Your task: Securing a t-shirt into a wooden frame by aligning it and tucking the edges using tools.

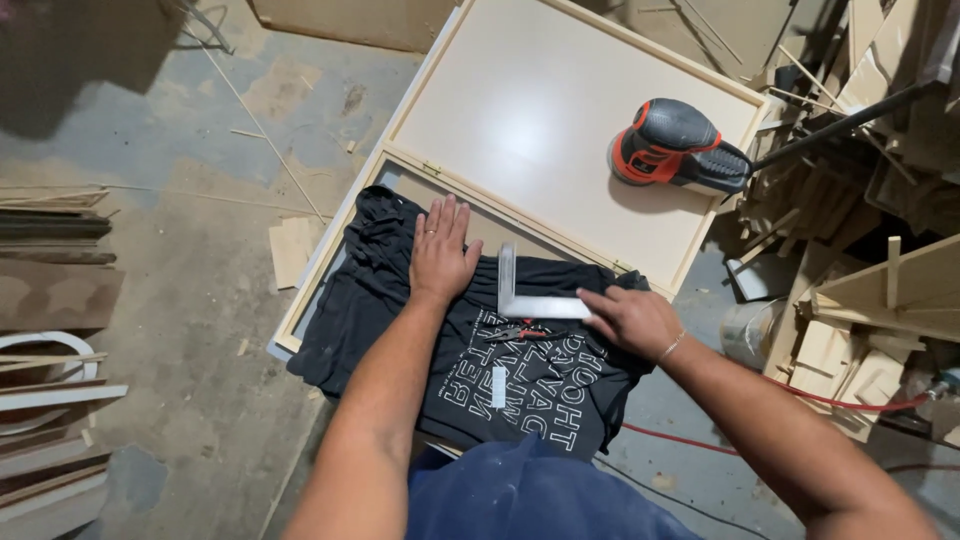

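— Where are the hands?
— Right hand [632, 318] lies loosely open, fingertips on the metal square [525, 300]. Left hand [441, 250] is spread flat on the black shirt [380, 300].
— Beyond them?
— An orange sander [668, 143] near the pale panel's [520, 110] far right corner.

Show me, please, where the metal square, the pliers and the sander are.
Square [540, 305]: head view, on its horizontal arm near the corner.
Pliers [520, 333]: head view, on the red and black handles.
Sander [672, 143]: head view, on its grey and orange body.
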